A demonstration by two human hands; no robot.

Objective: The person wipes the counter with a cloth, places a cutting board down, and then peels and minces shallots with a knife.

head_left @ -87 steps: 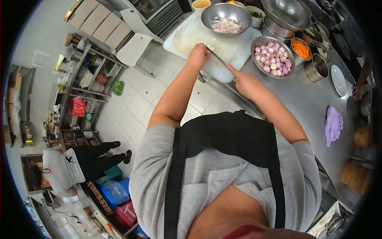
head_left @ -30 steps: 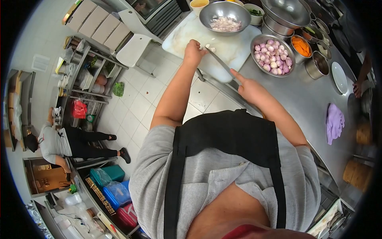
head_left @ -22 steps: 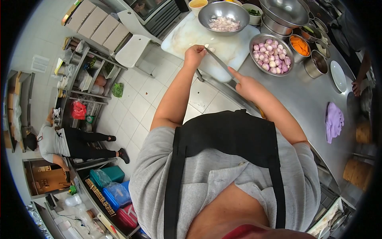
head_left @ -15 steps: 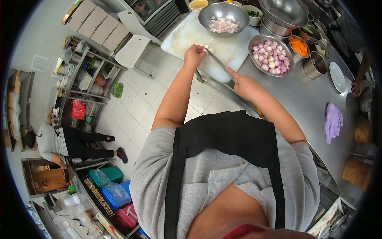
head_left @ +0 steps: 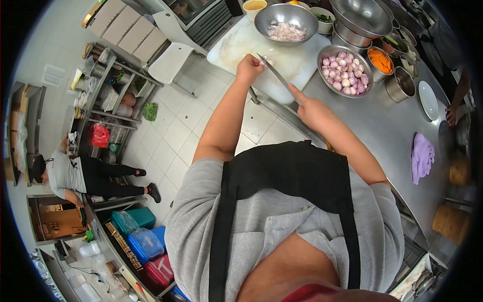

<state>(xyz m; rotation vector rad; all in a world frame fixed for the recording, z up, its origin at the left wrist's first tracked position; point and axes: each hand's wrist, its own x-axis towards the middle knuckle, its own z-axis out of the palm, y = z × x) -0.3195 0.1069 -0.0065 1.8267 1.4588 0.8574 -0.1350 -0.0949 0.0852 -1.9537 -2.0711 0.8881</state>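
Observation:
My right hand (head_left: 313, 109) is wrapped round the handle of a knife (head_left: 275, 72), index finger stretched along its spine. The blade slants up and left over a white cutting board (head_left: 231, 46), its tip close to my left hand (head_left: 249, 69). Pinched in my left fingertips, at the board's front edge, is a small pale shallot, partly hidden. A whitish piece (head_left: 270, 63) lies beside it on the board. On the board's far side sits a steel bowl (head_left: 265, 18) of chopped shallots. To the right, another bowl (head_left: 321, 60) holds several peeled purple shallots (head_left: 346, 74).
Right of the shallots stand a container of cut carrots (head_left: 381, 60), a steel pot (head_left: 400, 85) and a white plate (head_left: 428, 100). A purple cloth (head_left: 422, 157) lies on the steel table (head_left: 375, 121). Another person (head_left: 95, 176) stands at the left shelves; someone's hand (head_left: 451, 116) shows far right.
The knife tip has lifted slightly away from the shallot at my left fingertips. My left hand stays in nearly the same spot. The whole view has shifted a little.

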